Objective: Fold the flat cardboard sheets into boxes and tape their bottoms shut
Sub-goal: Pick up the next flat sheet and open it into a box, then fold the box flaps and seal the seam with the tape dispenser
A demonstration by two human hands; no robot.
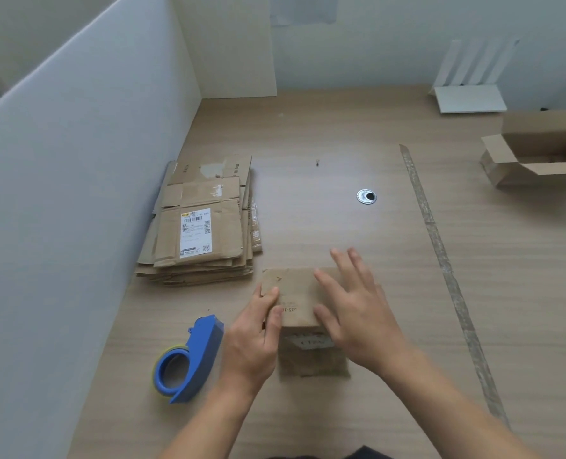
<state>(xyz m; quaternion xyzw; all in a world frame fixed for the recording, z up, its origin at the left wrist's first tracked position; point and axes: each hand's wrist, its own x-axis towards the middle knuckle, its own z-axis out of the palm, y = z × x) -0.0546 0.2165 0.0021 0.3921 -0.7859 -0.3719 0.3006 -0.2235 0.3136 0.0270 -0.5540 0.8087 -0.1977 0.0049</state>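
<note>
Nearest, centre: box (295, 293), small, brown, standing on the tabletop (324, 127), flaps folded over on its upper face; print on it too blurred to read.
Left hand (257, 339): fingers curled over the box's left edge, gripping it.
Right hand (357, 313): fingers straight and spread, palm down, pressing flat on the box's top and right side; holds nothing.
Dispenser (189, 359): blue, with a roll of tape in it, lying on the tabletop just left of the left hand, apart from the box.
Sheets (202, 223): stack of flattened cardboard, beyond the dispenser, close against the white partition (76, 193); top sheet carries a white shipping label.
Tape strip (440, 253): long, stuck to the tabletop, running away on the right.
Grommet (366, 196): round metal, mid-tabletop.
Far box (540, 150): right edge, flaps up, top open.
Stand (470, 97): white, far right corner.
Notice (303, 8): paper on the back wall.
</note>
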